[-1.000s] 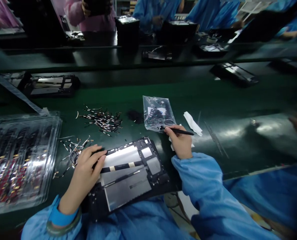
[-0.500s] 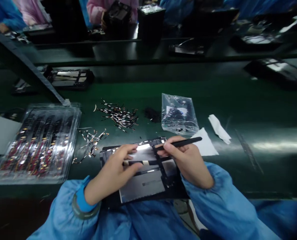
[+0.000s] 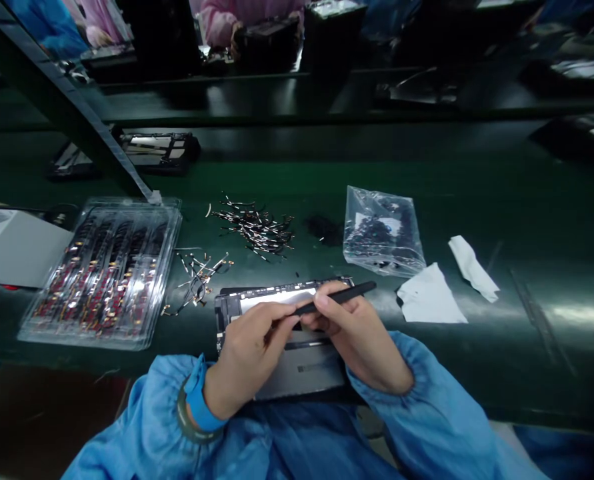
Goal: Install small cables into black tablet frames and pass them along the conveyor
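My right hand point(image 3: 359, 327) grips slim black tweezers point(image 3: 349, 295), their broad end pointing right and their tip pointing left. At that tip, the thumb and fingertips of my left hand point(image 3: 254, 347) are pinched together; whatever is between them is too small or hidden to make out. Beneath both hands lies an opened electronic device point(image 3: 301, 373) in a black frame, with silver panels and small parts along its top edge. My hands cover its middle. A blue band circles my left wrist.
A clear plastic tray point(image 3: 101, 273) of small cable parts stands left. Two heaps of thin cables point(image 3: 261, 230) lie behind the device. To the right are a clear bag point(image 3: 384, 230) of black parts and white paper pieces point(image 3: 431, 293). Co-workers point(image 3: 227, 23) sit across the bench.
My left hand has come right and closed its fingers at the tweezers' tip; before, its fingers were apart over the device. The whole view has shifted, with bench items now further right.
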